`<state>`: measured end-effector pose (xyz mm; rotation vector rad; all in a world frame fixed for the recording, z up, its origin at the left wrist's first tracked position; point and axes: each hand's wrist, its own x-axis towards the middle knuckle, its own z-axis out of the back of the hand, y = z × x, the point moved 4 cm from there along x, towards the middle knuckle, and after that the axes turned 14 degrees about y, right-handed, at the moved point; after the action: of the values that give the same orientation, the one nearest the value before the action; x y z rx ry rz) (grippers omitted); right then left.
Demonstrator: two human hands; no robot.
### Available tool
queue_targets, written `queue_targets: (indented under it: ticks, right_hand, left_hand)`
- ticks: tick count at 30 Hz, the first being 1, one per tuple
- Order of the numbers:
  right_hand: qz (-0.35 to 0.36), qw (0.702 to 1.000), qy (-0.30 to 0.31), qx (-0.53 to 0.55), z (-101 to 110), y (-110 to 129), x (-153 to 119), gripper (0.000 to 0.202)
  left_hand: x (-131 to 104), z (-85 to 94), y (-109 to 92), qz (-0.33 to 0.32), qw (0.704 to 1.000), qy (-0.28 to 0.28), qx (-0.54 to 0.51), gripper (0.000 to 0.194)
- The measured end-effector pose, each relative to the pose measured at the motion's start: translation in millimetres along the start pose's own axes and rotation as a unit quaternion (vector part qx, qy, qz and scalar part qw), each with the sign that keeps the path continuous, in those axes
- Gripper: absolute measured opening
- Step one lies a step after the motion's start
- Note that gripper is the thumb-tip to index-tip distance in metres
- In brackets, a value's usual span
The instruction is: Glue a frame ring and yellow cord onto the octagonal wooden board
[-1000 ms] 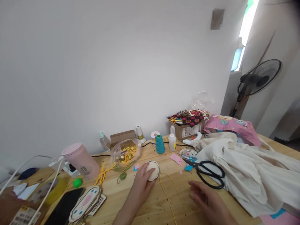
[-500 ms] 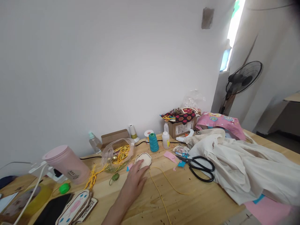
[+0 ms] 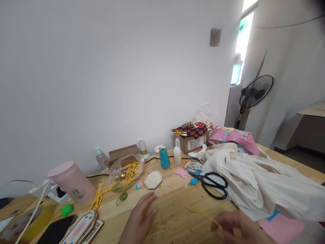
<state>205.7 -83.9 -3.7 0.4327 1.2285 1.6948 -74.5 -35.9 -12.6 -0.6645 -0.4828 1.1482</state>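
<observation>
A scalloped pale wooden piece [image 3: 153, 179] with a raised rim lies flat on the wooden table [image 3: 175, 217]. My left hand [image 3: 139, 217] rests just in front of it, thumb apart from the stretched fingers, holding nothing. A thin yellow cord [image 3: 186, 206] runs from near the wooden piece across the table to the right. At the lower right, my right hand [image 3: 238, 227] is closed, pinching the cord's end; motion blurs its fingers somewhat. Black-handled scissors [image 3: 214, 184] lie beyond that hand, with pink and blue scraps [image 3: 182, 173] near their blades.
A teal thread cone [image 3: 165, 159] and a white glue bottle [image 3: 177, 156] stand behind. Beige cloth [image 3: 243, 176] covers the right side. To the left are a plastic bag of yellow cords [image 3: 130, 169], a pink canister [image 3: 73, 183], a phone [image 3: 57, 231] and stacked decorated wooden pieces [image 3: 80, 227].
My left hand has come off the wooden piece and drawn back toward me. My right hand has entered at the lower right, with the yellow cord in its fingers. The view has shifted slightly.
</observation>
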Motion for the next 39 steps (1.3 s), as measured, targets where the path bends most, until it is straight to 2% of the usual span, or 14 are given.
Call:
queue_targets:
  ticks: [3, 5, 9, 14, 17, 20, 23, 24, 26, 28, 30, 33, 36, 39]
  right_hand:
    - [0.013, 0.993, 0.034, -0.111, 33.1, 20.1, 25.9, 0.028]
    - [-0.002, 0.978, 0.026, -0.207, 40.3, 27.2, 41.7, 0.023]
    - [-0.038, 0.937, -0.009, -0.347, 19.4, 21.0, 58.0, 0.017]
    - [-0.020, 0.936, -0.028, -0.350, -2.1, 14.3, 57.8, 0.019]
    - [-0.022, 0.957, -0.014, -0.289, -0.1, 21.5, 55.3, 0.017]
    - [0.013, 0.985, 0.019, -0.173, 0.4, 36.1, 53.7, 0.014]
    - [0.034, 0.994, 0.042, -0.091, -2.4, 53.7, 53.9, 0.014]
    - [0.036, 0.995, 0.047, -0.083, -4.0, 59.9, 54.0, 0.014]
    - [0.044, 0.993, 0.052, -0.093, -7.2, 72.6, 52.8, 0.012]
    - [0.061, 0.988, 0.046, -0.137, -8.0, 84.3, 48.0, 0.011]
    - [0.085, 0.977, 0.046, -0.190, -4.9, 92.0, 39.2, 0.010]
    - [0.115, 0.963, 0.071, -0.235, 7.9, 91.7, 25.0, 0.011]
    - [0.149, 0.954, 0.067, -0.251, 26.0, 83.2, 22.8, 0.017]
    - [0.220, 0.929, 0.030, -0.295, 32.1, 78.7, 38.6, 0.022]
  left_hand:
    - [-1.6, 0.6, -3.3, 0.021, 0.999, -0.004, -0.046, 0.032]
    - [-2.6, 0.8, -5.3, 0.033, 0.996, -0.005, -0.081, 0.033]
    - [-9.3, -3.5, -2.6, 0.058, 0.979, 0.010, -0.193, 0.035]
    - [-16.6, -15.1, 2.3, 0.108, 0.931, 0.033, -0.348, 0.036]
    - [-17.1, -26.7, -3.3, 0.145, 0.862, 0.085, -0.479, 0.036]
    - [-15.8, -42.7, -15.0, 0.194, 0.740, 0.150, -0.626, 0.035]
    - [-4.6, -57.4, -28.9, 0.185, 0.627, 0.214, -0.726, 0.049]
    - [1.6, -61.2, -31.2, 0.181, 0.601, 0.223, -0.746, 0.055]
    - [17.1, -64.9, -31.5, 0.162, 0.573, 0.203, -0.777, 0.060]
    - [31.0, -64.7, -25.9, 0.170, 0.558, 0.141, -0.800, 0.053]
    - [38.9, -62.6, -19.9, 0.194, 0.542, 0.086, -0.813, 0.037]
    - [39.1, -57.4, -13.7, 0.228, 0.553, 0.033, -0.800, 0.018]
    - [33.1, -53.1, -10.8, 0.256, 0.585, 0.026, -0.769, 0.010]
    - [29.1, -52.3, -9.1, 0.285, 0.606, 0.070, -0.740, 0.009]
